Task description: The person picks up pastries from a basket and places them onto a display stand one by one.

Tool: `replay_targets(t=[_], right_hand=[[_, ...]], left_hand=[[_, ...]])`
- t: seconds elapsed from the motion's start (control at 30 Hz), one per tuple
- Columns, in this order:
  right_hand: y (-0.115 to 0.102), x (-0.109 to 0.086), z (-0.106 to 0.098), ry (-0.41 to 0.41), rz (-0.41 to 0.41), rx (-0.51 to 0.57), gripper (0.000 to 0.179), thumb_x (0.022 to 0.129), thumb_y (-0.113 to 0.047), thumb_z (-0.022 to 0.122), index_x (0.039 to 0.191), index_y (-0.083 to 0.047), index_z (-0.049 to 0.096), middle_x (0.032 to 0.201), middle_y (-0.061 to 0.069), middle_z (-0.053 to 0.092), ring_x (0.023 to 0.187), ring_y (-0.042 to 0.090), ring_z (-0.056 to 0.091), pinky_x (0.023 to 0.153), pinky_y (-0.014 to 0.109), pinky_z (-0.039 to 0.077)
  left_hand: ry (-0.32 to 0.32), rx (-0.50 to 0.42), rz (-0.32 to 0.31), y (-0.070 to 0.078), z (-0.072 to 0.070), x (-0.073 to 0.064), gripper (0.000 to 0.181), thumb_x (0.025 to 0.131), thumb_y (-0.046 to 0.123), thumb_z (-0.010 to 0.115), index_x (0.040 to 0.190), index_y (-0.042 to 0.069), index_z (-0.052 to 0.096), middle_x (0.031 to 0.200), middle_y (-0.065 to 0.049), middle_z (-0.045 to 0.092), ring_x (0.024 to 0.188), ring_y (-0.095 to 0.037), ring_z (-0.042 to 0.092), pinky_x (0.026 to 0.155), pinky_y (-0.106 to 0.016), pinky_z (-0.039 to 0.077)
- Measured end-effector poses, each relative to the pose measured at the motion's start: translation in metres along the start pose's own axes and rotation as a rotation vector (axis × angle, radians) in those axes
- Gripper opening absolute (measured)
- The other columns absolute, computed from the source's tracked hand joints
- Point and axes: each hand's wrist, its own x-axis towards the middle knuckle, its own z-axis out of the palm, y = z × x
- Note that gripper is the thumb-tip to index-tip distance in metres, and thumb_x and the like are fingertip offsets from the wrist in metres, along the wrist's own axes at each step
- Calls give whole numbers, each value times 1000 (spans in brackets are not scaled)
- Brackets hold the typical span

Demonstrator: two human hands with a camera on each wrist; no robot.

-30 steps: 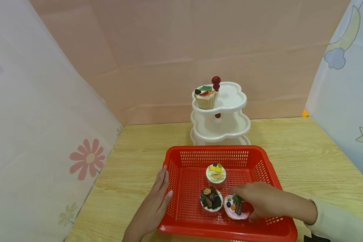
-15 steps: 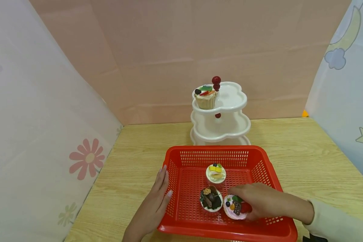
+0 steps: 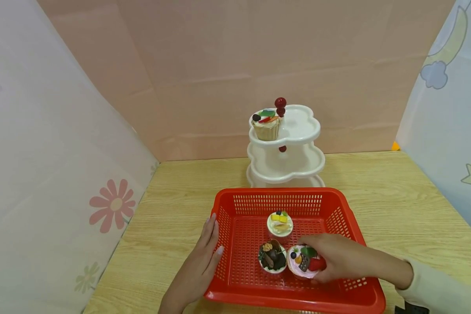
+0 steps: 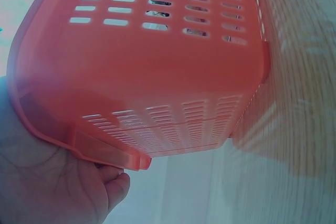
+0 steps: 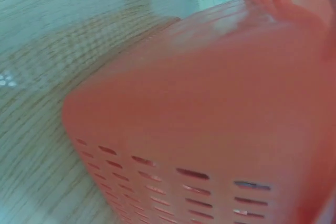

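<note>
In the head view my right hand (image 3: 339, 257) grips a pink-frosted cupcake (image 3: 303, 264), topped with a strawberry, a blueberry and a chocolate piece, from its right side. The cupcake is inside a red plastic basket (image 3: 259, 301). Close on its left stands a chocolate-topped cupcake (image 3: 272, 257); behind them is a cream cupcake (image 3: 280, 224) with yellow fruit cubes. My left hand (image 3: 194, 266) rests against the basket's left rim with its fingers extended. The left wrist view shows that palm (image 4: 52, 182) beside the rim. The right wrist view shows only the basket's outer wall (image 5: 184, 103) and the table.
Just behind the basket stands a white tiered stand (image 3: 286, 161) with scalloped trays and a red knob. A fruit-topped cupcake (image 3: 266, 126) in a tan wrapper sits on its top tier. The wooden table (image 3: 172, 205) has printed cloth walls on both sides.
The right hand has closed on the pink cupcake and shifted it slightly up and left in the view, right beside the chocolate one. The left hand has kept its place on the rim.
</note>
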Motion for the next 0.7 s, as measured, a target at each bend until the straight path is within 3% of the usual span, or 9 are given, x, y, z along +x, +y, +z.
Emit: replay_targets(t=[0.33,0.7], right_hand=[[-4,-4,-12,75,-8,29,72,66,-60,77,122,-21,54,105,-19,58,90,1,56,74,26,51],[1,-14,-19,85,-29,56,69,68,-52,80,123,-22,53,107,-18,58,91,3,55,73,24,51]], left_hand=[[7,-6,12,-1,0,1,63,100,49,33,152,23,10,158,11,-2,143,-8,1,102,-44,36],[33,-20,96,0,-1,2,59,102,32,39,152,14,12,159,5,0,144,-17,2,106,-44,27]])
